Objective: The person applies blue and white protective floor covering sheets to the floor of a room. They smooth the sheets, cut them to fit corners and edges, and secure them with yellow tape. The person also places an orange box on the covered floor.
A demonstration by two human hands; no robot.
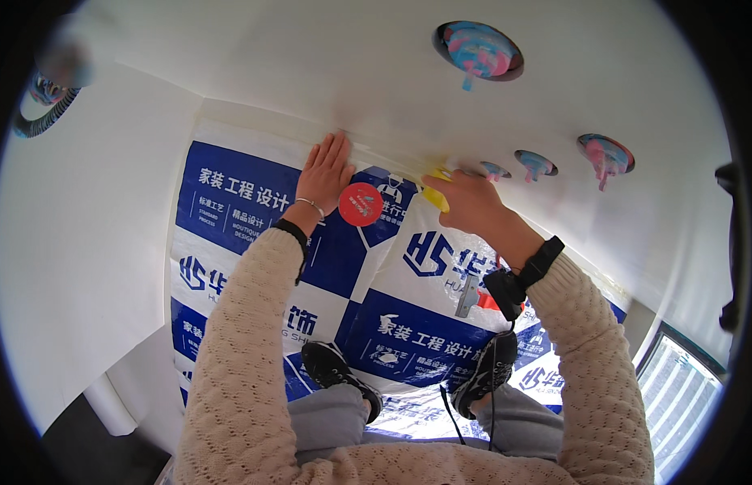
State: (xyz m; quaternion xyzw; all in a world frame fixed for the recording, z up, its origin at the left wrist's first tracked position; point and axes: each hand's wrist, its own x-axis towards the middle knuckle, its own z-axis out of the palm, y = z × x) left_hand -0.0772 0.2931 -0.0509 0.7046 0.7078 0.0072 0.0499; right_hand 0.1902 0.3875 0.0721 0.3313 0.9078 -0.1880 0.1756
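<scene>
My left hand lies flat, holding nothing, its fingertips where the floor film meets the white wall. My right hand grips a yellow hand tool at that same seam, farther right. Much of the tool is covered by the fingers, so its exact kind cannot be told. Blue and white printed protective film spreads beneath both hands. On it, beside my left hand, is a round red sticker bearing writing. A scraper with a metal blade and red handle rests on the film below my right forearm.
The white wall has several round cutouts; a large one holds blue and pink material. At left, a corrugated hose emerges from another opening. My black shoes stand on the film. A bright window lies lower right.
</scene>
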